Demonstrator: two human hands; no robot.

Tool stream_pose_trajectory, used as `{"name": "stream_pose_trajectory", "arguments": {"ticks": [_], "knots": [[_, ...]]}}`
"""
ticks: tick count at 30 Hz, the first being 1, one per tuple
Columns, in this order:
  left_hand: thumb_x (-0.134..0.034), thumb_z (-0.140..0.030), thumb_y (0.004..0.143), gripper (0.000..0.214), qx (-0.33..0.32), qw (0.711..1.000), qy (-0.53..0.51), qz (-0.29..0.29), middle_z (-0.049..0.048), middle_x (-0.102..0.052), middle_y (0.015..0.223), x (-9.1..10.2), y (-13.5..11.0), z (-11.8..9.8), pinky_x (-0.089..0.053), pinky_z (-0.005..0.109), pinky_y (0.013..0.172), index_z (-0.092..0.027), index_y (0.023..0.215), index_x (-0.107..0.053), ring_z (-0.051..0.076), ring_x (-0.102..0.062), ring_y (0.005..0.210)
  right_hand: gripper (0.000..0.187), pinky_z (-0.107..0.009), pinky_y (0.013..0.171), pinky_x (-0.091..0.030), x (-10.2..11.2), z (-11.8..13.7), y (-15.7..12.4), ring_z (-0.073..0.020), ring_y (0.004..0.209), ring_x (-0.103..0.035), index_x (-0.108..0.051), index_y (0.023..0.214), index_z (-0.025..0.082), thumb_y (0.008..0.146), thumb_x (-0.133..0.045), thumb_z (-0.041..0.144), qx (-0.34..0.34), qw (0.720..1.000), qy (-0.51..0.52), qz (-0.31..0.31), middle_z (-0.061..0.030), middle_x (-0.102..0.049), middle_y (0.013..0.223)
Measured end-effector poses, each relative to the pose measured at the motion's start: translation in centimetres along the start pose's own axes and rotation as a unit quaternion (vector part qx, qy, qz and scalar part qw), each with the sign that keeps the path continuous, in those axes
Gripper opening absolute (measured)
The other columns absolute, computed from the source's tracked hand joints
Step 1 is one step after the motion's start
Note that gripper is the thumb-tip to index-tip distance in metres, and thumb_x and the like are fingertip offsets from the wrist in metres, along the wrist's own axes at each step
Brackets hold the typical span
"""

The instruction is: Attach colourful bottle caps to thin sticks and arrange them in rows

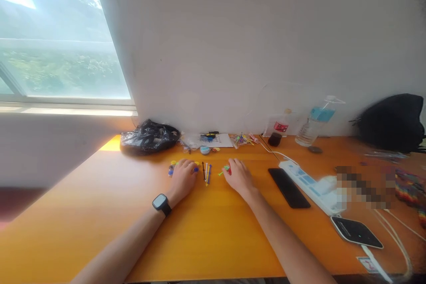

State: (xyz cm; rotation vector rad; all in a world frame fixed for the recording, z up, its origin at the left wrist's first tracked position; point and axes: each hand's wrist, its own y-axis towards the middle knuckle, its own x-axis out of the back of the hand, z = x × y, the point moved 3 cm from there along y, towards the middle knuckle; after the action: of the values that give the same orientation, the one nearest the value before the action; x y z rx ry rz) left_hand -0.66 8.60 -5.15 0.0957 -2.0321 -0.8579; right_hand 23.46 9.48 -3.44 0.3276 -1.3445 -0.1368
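My left hand [183, 176], with a black-strapped watch [161, 204] on its wrist, lies palm down over a group of small round pieces [171, 170] in yellow, blue and dark colours. A blue round piece [196, 169] shows beside its fingers. Between the hands, several thin arrow-shaped sticks [206, 174] in black, white, blue and yellow lie side by side. My right hand [240, 175] is palm down with fingers stretched forward. By its thumb are a green stick-like piece [221, 172] and a red piece [229, 171]. What lies under both palms is hidden.
Along the wall sit a black plastic bag [149, 136], white paper [223, 140], a round tin [204, 150], a bag of coloured pieces [244, 139] and a water bottle [313, 126]. To the right are a black phone [289, 187], a power strip [309, 186] and a corded device [356, 231].
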Motion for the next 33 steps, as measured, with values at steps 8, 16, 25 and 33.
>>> {"name": "stream_pose_trajectory", "arguments": {"ticks": [8, 16, 25, 33], "knots": [[-0.056, -0.012, 0.094, 0.018, -0.051, 0.995, -0.081, -0.005, 0.0073, -0.069, 0.109, 0.9, -0.2, -2.7, -0.049, 0.042, 0.094, -0.023, 0.105, -0.065, 0.026, -0.057, 0.106, 0.014, -0.031, 0.075, -0.039, -1.9, -1.2, 0.7, -0.0236, 0.097, -0.065, -0.064, 0.108, 0.015, 0.101, -0.051, 0.018, -0.042, 0.997, 0.039, 0.044, -0.0135, -0.067, 0.11], [-0.058, -0.014, 0.095, 0.013, -0.062, 0.993, -0.101, 0.017, 0.007, -0.069, 0.103, 0.9, -0.4, -3.1, -0.049, 0.039, 0.09, -0.022, 0.1, -0.065, 0.025, -0.058, 0.101, 0.013, -0.031, 0.077, -0.047, -1.5, -2.1, 1.1, -0.0197, 0.081, -0.063, -0.068, 0.091, 0.017, 0.093, -0.056, 0.012, -0.021, 0.985, 0.167, -0.025, -0.0088, -0.062, 0.097], [-0.056, -0.023, 0.102, 0.035, -0.064, 0.985, -0.158, -0.004, 0.01, -0.065, 0.13, 0.8, -0.9, -4.1, -0.045, 0.045, 0.111, -0.025, 0.137, -0.057, 0.025, -0.061, 0.12, 0.027, -0.038, 0.08, -0.058, -1.4, 2.6, 0.0, -0.0235, 0.085, -0.07, -0.073, 0.098, 0.019, 0.081, -0.077, 0.04, -0.026, 0.788, 0.615, 0.025, -0.0087, -0.07, 0.098], [-0.058, -0.022, 0.102, 0.027, -0.075, 0.973, -0.21, 0.052, 0.006, -0.067, 0.11, 1.0, -0.8, -3.3, -0.054, 0.032, 0.089, -0.027, 0.127, -0.067, 0.019, -0.064, 0.101, 0.034, -0.031, 0.073, -0.052, -2.4, 5.6, -1.9, -0.0186, 0.081, -0.067, -0.077, 0.092, 0.018, 0.074, -0.081, 0.047, -0.065, 0.688, 0.694, 0.204, -0.0073, -0.077, 0.095]]}}
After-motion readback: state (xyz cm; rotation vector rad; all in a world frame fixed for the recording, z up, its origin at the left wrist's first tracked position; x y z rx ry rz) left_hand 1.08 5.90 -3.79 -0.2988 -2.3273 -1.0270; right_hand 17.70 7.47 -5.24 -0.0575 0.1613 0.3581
